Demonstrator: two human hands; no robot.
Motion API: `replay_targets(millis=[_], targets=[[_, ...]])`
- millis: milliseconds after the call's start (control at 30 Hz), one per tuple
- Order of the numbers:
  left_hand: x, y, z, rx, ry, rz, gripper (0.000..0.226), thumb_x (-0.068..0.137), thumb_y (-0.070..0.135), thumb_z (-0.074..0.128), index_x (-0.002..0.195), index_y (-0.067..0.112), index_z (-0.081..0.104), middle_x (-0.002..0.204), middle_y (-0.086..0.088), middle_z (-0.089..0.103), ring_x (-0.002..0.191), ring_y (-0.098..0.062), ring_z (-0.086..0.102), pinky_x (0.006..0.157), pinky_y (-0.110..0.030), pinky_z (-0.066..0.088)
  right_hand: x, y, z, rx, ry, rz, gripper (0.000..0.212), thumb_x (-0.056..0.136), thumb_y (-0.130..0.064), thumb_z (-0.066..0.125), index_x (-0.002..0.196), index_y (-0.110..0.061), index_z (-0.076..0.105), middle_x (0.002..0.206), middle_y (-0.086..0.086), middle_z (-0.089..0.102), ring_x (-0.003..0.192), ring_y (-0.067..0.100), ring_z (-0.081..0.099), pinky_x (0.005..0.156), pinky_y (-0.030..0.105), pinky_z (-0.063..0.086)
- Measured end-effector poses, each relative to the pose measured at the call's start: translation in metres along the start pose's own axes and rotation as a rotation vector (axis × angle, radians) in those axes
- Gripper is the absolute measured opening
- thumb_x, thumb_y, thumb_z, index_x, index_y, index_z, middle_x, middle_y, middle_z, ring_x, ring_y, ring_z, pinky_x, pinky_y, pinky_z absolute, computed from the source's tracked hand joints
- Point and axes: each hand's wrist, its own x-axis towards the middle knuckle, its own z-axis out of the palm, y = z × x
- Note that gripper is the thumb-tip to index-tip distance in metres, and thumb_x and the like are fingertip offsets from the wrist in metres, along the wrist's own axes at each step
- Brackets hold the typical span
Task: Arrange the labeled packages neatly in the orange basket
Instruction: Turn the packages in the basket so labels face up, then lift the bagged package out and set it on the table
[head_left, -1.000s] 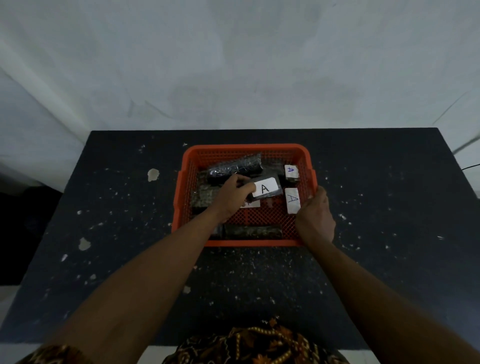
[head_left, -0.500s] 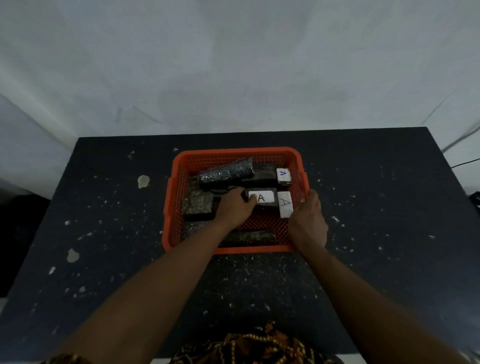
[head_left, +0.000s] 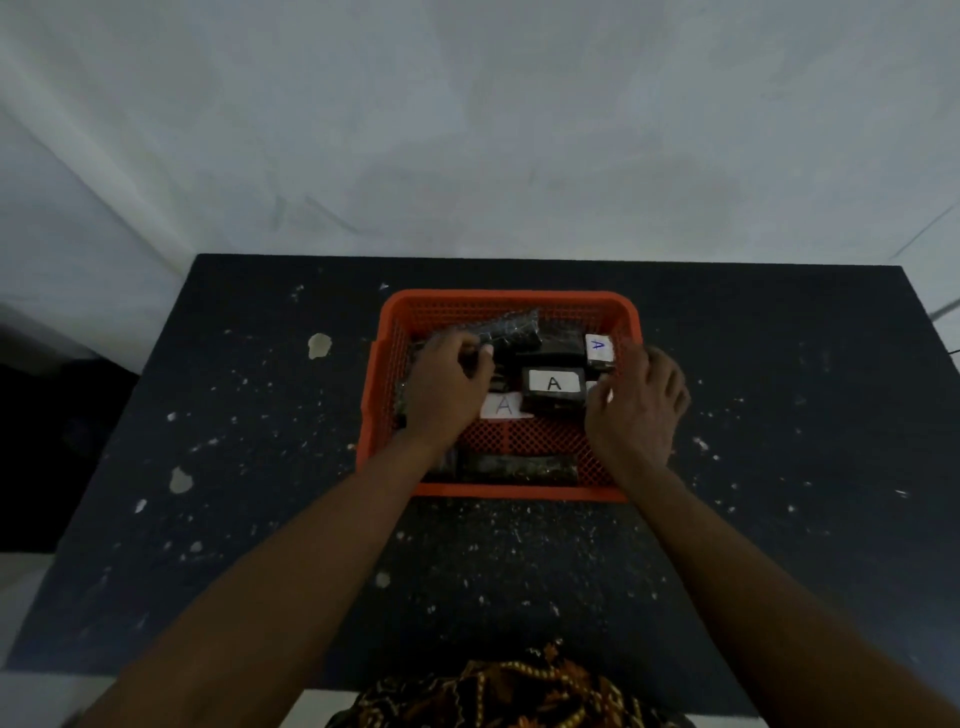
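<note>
Lying between both hands' fingers (head_left: 602, 395), labeled package (head_left: 554, 388)

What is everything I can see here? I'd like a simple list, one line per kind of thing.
Basket: one, orange mesh plastic, middle of the table.
Table: one, dark with pale specks and chips, against a light wall.
Packages with a white label marked A: three labels show; one on a dark package in the basket's middle, one at the far right corner, one paler label beside the left hand.
Shiny wrapped package: one, dark, far side of the basket.
Long dark package: one, along the basket's near wall.
Patterned clothing: brown and orange, bottom edge.
Left hand: inside the basket, fingers curled at the dark packages.
Right hand: over the basket's right side.
</note>
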Motion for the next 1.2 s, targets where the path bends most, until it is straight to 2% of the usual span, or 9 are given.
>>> replay_targets(millis=[100, 200, 400, 500, 633, 800, 967, 1067, 1200], targets=[[0.007, -0.022, -0.031, 0.159, 0.151, 0.079, 0.015, 0.09, 0.031, 0.057, 0.099, 0.021, 0.062, 0.101, 0.002, 0.06, 0.096, -0.016, 0.052, 0.087, -0.036, 0.044, 0.011, -0.031, 0.008, 0.084, -0.074, -0.212, 0.03, 0.09, -0.023, 0.053, 0.119, -0.015, 0.054, 0.123, 0.01, 0.051, 0.118, 0.028, 0.041, 0.1, 0.047, 0.037], [0.007, -0.041, -0.052, 0.284, 0.229, -0.011, 0.027, 0.087, 0.034, 0.059, 0.11, 0.02, 0.06, 0.115, -0.005, 0.057, 0.111, -0.026, 0.048, 0.095, -0.038, 0.032, 0.02, -0.061, 0.023, 0.092, -0.209, -0.366, 0.028, 0.09, -0.019, 0.056, 0.117, -0.01, 0.057, 0.12, 0.013, 0.053, 0.118, 0.032, 0.042, 0.098, 0.046, 0.036], [0.001, -0.073, -0.065, 0.15, -0.05, -0.321, 0.071, 0.091, 0.033, 0.06, 0.148, 0.013, 0.024, 0.147, -0.017, 0.035, 0.125, -0.035, 0.046, 0.098, -0.049, 0.045, 0.037, -0.095, 0.049, -0.225, -0.401, -0.631, 0.045, 0.082, -0.007, 0.058, 0.126, -0.012, 0.05, 0.129, 0.012, 0.048, 0.126, 0.032, 0.035, 0.104, 0.048, 0.027], [-0.003, -0.076, -0.059, 0.03, -0.076, -0.353, 0.061, 0.096, 0.027, 0.055, 0.147, 0.011, 0.027, 0.134, -0.016, 0.053, 0.114, -0.033, 0.057, 0.093, -0.04, 0.047, 0.05, -0.099, 0.056, -0.36, -0.409, -0.675, 0.05, 0.081, -0.006, 0.058, 0.129, -0.014, 0.048, 0.131, 0.013, 0.046, 0.126, 0.034, 0.035, 0.105, 0.051, 0.026], [-0.004, -0.079, -0.051, -0.031, -0.042, -0.321, 0.022, 0.098, 0.018, 0.048, 0.118, 0.008, 0.053, 0.096, -0.007, 0.065, 0.087, -0.028, 0.064, 0.072, -0.031, 0.045, 0.061, -0.096, 0.066, -0.438, -0.423, -0.664, 0.045, 0.087, -0.013, 0.054, 0.131, -0.019, 0.046, 0.131, 0.011, 0.047, 0.124, 0.032, 0.039, 0.104, 0.049, 0.027], [-0.006, -0.084, -0.049, -0.003, -0.011, -0.263, 0.013, 0.098, 0.018, 0.047, 0.106, 0.01, 0.053, 0.083, -0.007, 0.063, 0.07, -0.022, 0.06, 0.063, -0.034, 0.047, 0.072, -0.096, 0.074, -0.44, -0.432, -0.671, 0.044, 0.086, -0.016, 0.054, 0.129, -0.02, 0.046, 0.124, 0.009, 0.051, 0.116, 0.03, 0.046, 0.102, 0.049, 0.028], [-0.007, -0.087, -0.046, -0.016, 0.0, -0.229, 0.005, 0.098, 0.015, 0.047, 0.098, 0.011, 0.051, 0.073, -0.003, 0.057, 0.059, -0.015, 0.054, 0.052, -0.026, 0.04, 0.087, -0.1, 0.065, -0.299, -0.344, -0.725, 0.035, 0.084, -0.037, 0.053, 0.113, -0.018, 0.056, 0.108, 0.007, 0.065, 0.102, 0.026, 0.059, 0.099, 0.046, 0.031], [-0.006, -0.087, -0.045, -0.02, -0.001, -0.249, 0.005, 0.098, 0.015, 0.047, 0.096, 0.012, 0.051, 0.076, -0.005, 0.059, 0.061, -0.017, 0.056, 0.053, -0.026, 0.042, 0.096, -0.102, 0.055, -0.042, -0.393, -0.602, 0.027, 0.086, -0.036, 0.051, 0.107, -0.019, 0.058, 0.096, 0.003, 0.065, 0.086, 0.021, 0.06, 0.086, 0.04, 0.042], [-0.006, -0.087, -0.045, -0.007, -0.007, -0.251, 0.009, 0.098, 0.015, 0.048, 0.09, 0.019, 0.046, 0.07, -0.001, 0.053, 0.057, -0.012, 0.051, 0.05, -0.019, 0.035, 0.102, -0.106, 0.048, 0.321, -0.545, -0.254, 0.017, 0.091, -0.028, 0.054, 0.1, -0.023, 0.067, 0.082, -0.011, 0.065, 0.071, 0.006, 0.063, 0.061, 0.025, 0.049]])
